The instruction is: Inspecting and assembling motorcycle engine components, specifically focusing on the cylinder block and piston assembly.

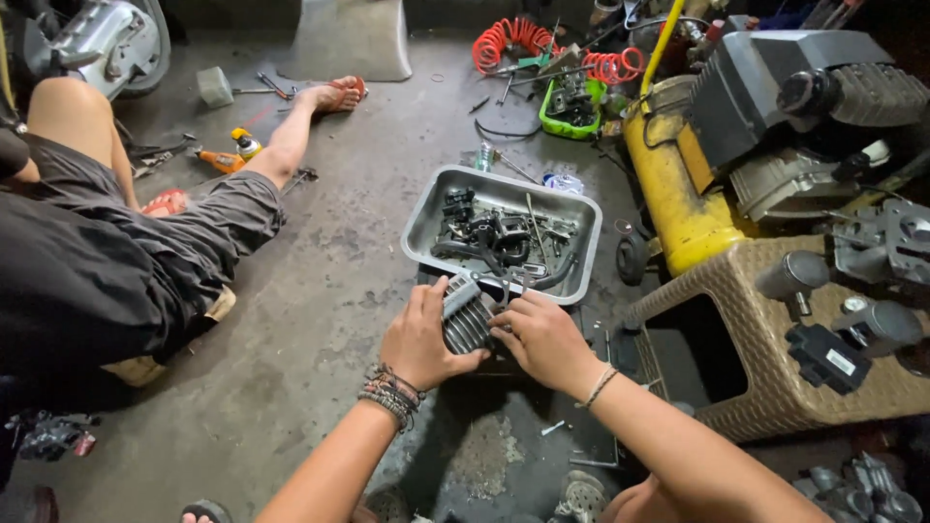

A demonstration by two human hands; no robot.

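Head view: left hand (418, 334) and right hand (544, 339) both clasp the ribbed metal engine part (467, 316) beside the steel parts tray (423, 219); grip firmly, fingers off the fins.

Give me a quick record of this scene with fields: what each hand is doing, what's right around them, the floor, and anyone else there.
left hand: left hand grips the near side of a ribbed grey metal part
right hand: right hand holds the same part from the other side
just beyond: metal tray full of dark small parts and tools
to the right: woven brown stool with grey parts on top, yellow compressor tank behind it
floor: stained concrete floor
other person: seated at left, leg stretched out
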